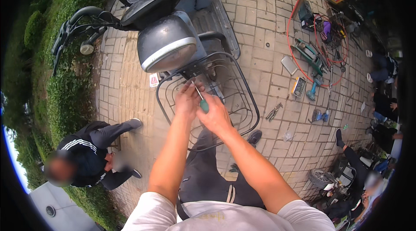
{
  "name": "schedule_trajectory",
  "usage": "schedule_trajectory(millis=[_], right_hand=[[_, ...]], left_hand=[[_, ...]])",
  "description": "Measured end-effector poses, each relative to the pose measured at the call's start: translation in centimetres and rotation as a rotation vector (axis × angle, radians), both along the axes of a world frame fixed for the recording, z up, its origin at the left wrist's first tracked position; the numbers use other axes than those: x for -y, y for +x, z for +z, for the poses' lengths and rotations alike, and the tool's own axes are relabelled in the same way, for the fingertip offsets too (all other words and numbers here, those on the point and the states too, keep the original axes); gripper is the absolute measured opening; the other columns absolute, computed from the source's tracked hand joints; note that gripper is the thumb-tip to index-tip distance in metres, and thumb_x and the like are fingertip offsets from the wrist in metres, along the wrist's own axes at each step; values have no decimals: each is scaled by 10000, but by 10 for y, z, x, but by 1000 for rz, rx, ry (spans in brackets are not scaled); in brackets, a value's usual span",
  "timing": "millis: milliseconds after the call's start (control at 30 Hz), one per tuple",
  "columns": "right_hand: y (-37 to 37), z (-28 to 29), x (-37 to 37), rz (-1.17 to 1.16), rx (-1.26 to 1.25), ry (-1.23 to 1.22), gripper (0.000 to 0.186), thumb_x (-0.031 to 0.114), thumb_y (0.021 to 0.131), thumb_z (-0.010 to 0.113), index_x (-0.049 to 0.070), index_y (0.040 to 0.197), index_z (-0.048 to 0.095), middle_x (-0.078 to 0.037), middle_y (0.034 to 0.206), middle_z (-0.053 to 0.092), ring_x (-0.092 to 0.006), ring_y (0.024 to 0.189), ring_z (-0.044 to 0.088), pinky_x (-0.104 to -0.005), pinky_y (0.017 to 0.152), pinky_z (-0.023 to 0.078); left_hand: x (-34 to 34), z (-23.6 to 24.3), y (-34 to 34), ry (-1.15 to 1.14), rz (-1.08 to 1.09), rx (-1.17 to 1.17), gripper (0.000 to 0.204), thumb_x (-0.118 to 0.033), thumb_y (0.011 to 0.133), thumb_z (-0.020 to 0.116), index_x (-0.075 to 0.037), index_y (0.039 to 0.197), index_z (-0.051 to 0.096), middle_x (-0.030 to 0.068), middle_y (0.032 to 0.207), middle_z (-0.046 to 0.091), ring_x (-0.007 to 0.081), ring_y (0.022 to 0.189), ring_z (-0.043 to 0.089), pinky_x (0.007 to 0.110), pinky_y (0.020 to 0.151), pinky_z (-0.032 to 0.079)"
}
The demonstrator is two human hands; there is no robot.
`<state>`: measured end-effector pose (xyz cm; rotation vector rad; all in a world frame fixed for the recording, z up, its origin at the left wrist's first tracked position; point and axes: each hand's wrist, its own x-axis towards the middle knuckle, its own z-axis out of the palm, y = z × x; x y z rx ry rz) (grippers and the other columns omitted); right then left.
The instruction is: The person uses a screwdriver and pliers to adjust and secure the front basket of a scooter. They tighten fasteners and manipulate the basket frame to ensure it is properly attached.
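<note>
My right hand [215,113] is closed round the green handle of a screwdriver [203,105], its thin metal shaft slanting up and left. Close to the tip of that shaft, my left hand [187,99] has its fingers bent together; whatever they may pinch is too small to make out. Both hands are over a black wire basket [255,108] on the front of an electric three-wheeler. Just beyond them sits the vehicle's large round headlight [171,53] in its dark housing. My fingers partly hide the bracket at the basket's back.
Right, on the paving, lie pliers [274,112], a blue power tool [313,89], a small parts box [298,86], a green tool [308,53] and an orange hose [287,36]. A person [86,153] sits at left by the hedge; others are at far right near a motorcycle [323,179].
</note>
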<state>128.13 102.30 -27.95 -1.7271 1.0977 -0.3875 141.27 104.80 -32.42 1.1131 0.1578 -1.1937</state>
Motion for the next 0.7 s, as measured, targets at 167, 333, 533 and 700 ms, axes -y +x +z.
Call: schedule_trajectory(millis=[167,333,533,700], right_hand=[[45,-26,-12,-86,-67,-103,551,261,770,657,125,1290,535,-187,1005,571,-421,830,624,-481,685,524],[65,-22,-15,-121,-159,-95,500,196,771,655,113,1257,571,-175,975,587,-405,835,615,-467,701,515],[72,-21,-15,-161,-177,-107,494,205,769,646,122,1251,576,-179,989,588,-410,843,614,-472,706,514],[75,-19,-13,-129,-221,-152,505,206,751,654,144,1246,584,-170,975,579,-401,814,619,-471,690,519]], left_hand=[[3,-4,34,21,-29,-123,123,3,949,465,28,1059,515,186,1050,623,247,879,626,373,830,548],[1,-17,49,21,-52,-148,31,39,925,486,27,940,510,192,1038,635,238,883,626,360,808,549],[4,-17,55,51,-80,-146,141,20,924,517,70,1052,548,157,1004,648,207,863,635,320,760,549],[3,-24,57,13,-112,-157,162,-19,941,508,67,1061,574,156,979,639,234,883,625,347,820,537]])
